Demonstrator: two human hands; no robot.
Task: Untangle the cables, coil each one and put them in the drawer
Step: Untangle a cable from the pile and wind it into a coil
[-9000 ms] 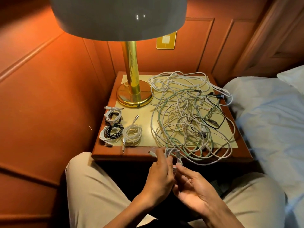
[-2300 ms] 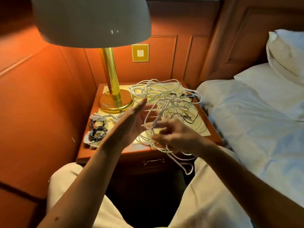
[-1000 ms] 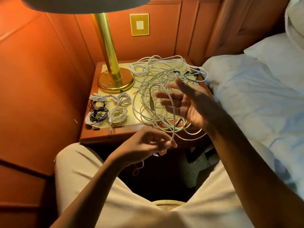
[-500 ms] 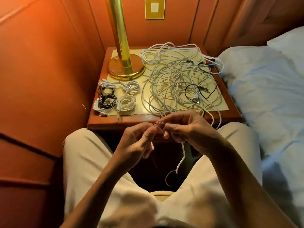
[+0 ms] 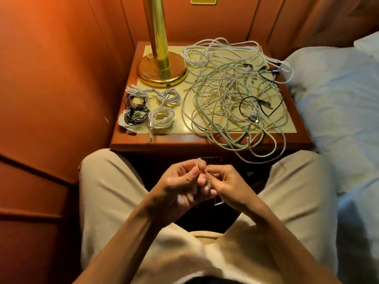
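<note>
Right now both hands meet low over the lap, clear of the nightstand (image 5: 184, 138): the left hand (image 5: 180, 187) and right hand (image 5: 227, 185) each pinch a thin white cable (image 5: 198, 163) held between them, its plug end poking out beneath at the right. Up top, the tangled cables (image 5: 231, 95) sprawl across the right half, loops spilling over the front edge. Coiled cables (image 5: 147, 111) sit at the front left corner, near the brass lamp (image 5: 162, 68). Bed (image 5: 338, 103) hard against the right edge.
</note>
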